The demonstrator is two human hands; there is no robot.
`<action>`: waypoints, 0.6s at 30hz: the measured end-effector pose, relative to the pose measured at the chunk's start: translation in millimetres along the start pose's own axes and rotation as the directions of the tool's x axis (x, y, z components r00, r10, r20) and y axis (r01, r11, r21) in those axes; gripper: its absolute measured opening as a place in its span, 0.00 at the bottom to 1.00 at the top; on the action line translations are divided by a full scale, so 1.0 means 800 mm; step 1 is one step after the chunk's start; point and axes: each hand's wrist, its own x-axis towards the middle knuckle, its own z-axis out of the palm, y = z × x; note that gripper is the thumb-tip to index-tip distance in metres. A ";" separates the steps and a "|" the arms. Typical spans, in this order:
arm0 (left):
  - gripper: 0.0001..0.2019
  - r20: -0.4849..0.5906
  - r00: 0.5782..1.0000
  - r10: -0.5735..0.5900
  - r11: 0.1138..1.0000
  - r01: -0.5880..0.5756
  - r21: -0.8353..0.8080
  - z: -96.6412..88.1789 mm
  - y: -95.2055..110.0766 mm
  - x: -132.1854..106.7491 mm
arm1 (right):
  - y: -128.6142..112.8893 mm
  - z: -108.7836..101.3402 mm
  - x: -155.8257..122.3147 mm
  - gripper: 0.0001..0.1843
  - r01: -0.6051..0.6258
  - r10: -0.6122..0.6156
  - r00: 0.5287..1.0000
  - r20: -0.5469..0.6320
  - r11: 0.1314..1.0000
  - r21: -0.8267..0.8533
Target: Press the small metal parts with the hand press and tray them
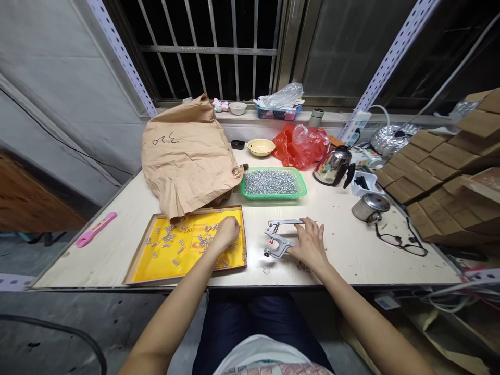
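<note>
My left hand (227,232) is closed over the right side of a shallow cardboard tray (242,245) with a yellow lining. Whatever its fingers hold, if anything, is hidden. Small clusters of silvery metal parts (169,234) lie scattered across the lining. On the bare tabletop to the right, my right hand (310,242) is wrapped round the handles of metal spring pliers (279,245). Their jaws point left, with a coil spring and a small red piece showing near them. Behind the pliers, a green basket (273,197) holds many small silvery metal pieces (269,181).
A large brown paper bag (187,151) stands behind the tray, overlapping its back edge. Towards the right are a steel kettle (334,165), a metal cup (369,207), glasses (402,244) and stacked cardboard boxes (441,172). A pink tool (96,229) lies at the left; a red plastic bag (289,148) sits behind the basket.
</note>
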 end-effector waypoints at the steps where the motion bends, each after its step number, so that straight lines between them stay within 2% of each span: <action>1: 0.06 -0.030 0.999 -0.027 0.987 0.022 -0.161 0.002 0.002 -0.006 | -0.002 -0.001 0.001 0.35 0.005 -0.005 1.000 -0.007 1.000 0.005; 3: 0.10 0.021 0.996 -0.090 0.856 0.088 -0.510 0.009 0.010 -0.025 | -0.006 -0.004 0.005 0.35 0.022 -0.022 1.000 -0.018 1.000 0.011; 5: 0.14 0.172 0.980 -0.101 0.663 0.195 -0.722 0.022 0.020 -0.049 | -0.012 -0.008 0.010 0.36 0.040 -0.039 0.999 -0.031 0.999 0.012; 7: 0.16 0.276 0.958 -0.081 0.546 0.275 -0.792 0.035 0.030 -0.070 | -0.019 -0.012 0.015 0.37 0.064 -0.063 0.997 -0.046 0.998 0.007; 9: 0.17 0.283 0.955 -0.086 0.512 0.286 -0.810 0.045 0.038 -0.084 | -0.025 -0.015 0.018 0.36 0.095 -0.095 0.994 -0.060 0.995 -0.010; 12: 0.16 0.240 0.967 -0.085 0.562 0.245 -0.790 0.048 0.041 -0.090 | -0.029 -0.018 0.020 0.36 0.136 -0.138 0.989 -0.059 0.990 -0.041; 18: 0.09 0.189 0.982 0.028 0.862 0.072 -0.502 0.040 0.035 -0.085 | -0.029 -0.019 0.016 0.37 0.144 -0.148 0.988 -0.042 0.987 -0.073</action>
